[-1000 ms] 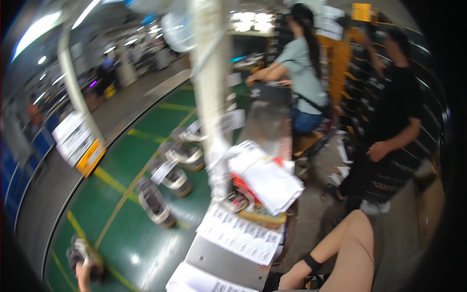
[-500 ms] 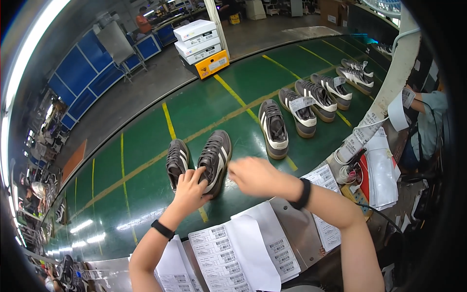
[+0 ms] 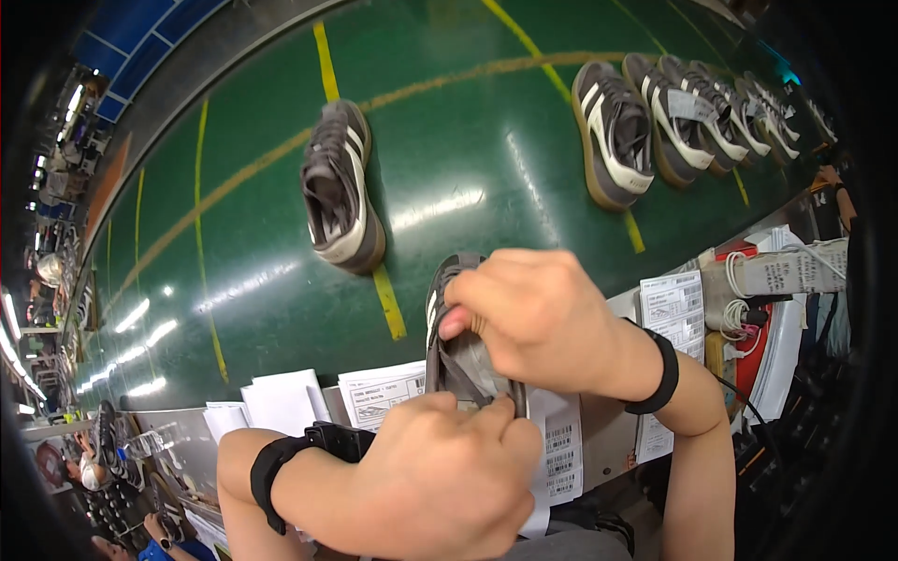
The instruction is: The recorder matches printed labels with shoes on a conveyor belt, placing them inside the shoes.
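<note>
A dark grey sneaker (image 3: 465, 363) with white side stripes is held up close to me, its toe pointing away and its opening facing up. My left hand (image 3: 444, 472) is closed on its heel end, with fingertips at the collar. My right hand (image 3: 533, 318) is closed over the lace and tongue area, thumb by the opening; its exact grip is partly hidden. The matching sneaker (image 3: 341, 187) stands on the green belt, ahead and to the left, with neither hand touching it.
A row of similar sneakers (image 3: 613, 136) stands at the right of the green belt (image 3: 253, 234), one bearing a white label (image 3: 690, 106). Printed label sheets (image 3: 382, 388) lie along the near edge. Cables (image 3: 739, 318) and papers are at the right.
The right sneaker of the pair has been lifted off the belt and brought close to me. My right hand has moved onto it, and the view has tilted down.
</note>
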Demonstrator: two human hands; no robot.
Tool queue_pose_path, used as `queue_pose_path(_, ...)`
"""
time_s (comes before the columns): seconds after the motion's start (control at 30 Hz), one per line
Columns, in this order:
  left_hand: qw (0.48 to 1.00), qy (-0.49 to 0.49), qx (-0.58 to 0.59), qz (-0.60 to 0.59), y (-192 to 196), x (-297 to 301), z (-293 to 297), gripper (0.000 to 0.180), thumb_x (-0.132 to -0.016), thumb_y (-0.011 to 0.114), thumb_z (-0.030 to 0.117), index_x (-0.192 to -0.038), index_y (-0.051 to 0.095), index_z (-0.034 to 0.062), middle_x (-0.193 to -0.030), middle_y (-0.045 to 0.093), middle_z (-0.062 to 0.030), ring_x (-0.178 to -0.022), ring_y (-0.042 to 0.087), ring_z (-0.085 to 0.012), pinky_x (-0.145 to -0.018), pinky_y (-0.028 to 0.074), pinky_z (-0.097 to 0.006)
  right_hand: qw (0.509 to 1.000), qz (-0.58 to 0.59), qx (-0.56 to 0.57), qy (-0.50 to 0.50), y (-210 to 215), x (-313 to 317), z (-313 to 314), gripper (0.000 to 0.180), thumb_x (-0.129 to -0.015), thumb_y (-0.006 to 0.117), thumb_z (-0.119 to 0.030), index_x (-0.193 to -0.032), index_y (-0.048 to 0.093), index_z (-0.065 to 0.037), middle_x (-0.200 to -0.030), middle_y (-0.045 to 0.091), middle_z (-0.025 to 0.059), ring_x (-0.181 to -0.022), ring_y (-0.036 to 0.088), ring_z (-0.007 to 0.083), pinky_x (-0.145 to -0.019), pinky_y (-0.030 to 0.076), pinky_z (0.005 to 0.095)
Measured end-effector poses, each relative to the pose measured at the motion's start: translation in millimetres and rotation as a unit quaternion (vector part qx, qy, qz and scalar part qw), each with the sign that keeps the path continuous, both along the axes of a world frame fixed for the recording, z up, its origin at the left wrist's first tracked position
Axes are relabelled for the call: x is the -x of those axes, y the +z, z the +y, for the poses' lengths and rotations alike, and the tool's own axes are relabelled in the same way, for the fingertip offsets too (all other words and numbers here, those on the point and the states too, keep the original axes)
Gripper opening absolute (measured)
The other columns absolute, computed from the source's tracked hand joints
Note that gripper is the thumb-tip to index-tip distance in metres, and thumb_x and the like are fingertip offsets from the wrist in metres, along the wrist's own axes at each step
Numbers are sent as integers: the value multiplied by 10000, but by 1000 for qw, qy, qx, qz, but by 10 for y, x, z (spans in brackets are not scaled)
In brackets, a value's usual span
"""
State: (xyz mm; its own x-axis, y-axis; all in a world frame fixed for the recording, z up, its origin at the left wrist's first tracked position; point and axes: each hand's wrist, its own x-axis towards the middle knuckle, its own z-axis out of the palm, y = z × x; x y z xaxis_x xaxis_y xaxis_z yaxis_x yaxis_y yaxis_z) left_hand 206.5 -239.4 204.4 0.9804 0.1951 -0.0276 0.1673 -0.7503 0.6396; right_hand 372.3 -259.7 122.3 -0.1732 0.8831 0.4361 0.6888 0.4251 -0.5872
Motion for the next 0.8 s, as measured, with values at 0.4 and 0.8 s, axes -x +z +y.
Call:
queue_pose_path(0.4, 999, 17, 31, -38, -198, -119, -9, 261, -609, 711, 259, -717, 587, 57, -827, 673, -205, -546, 643, -245, -491, 492, -323, 956, 243, 161, -25, -202, -286, 122, 68, -785, 652, -17, -790, 721, -15, -632, 668, 76, -511, 584, 107, -465, 434, 305)
queue_pose_path(0.8, 944, 248, -218, 21, -1561, 361, 1400, 408, -760, 721, 62, -1097, 526, -62, -1101, 514, -198, -1059, 502, -398, -915, 414, -443, 986, -19, -86, -145, -1083, -538, 747, 211, -747, 733, -260, -784, 667, -63, -881, 672, 102, -915, 618, 291, -754, 519, 399)
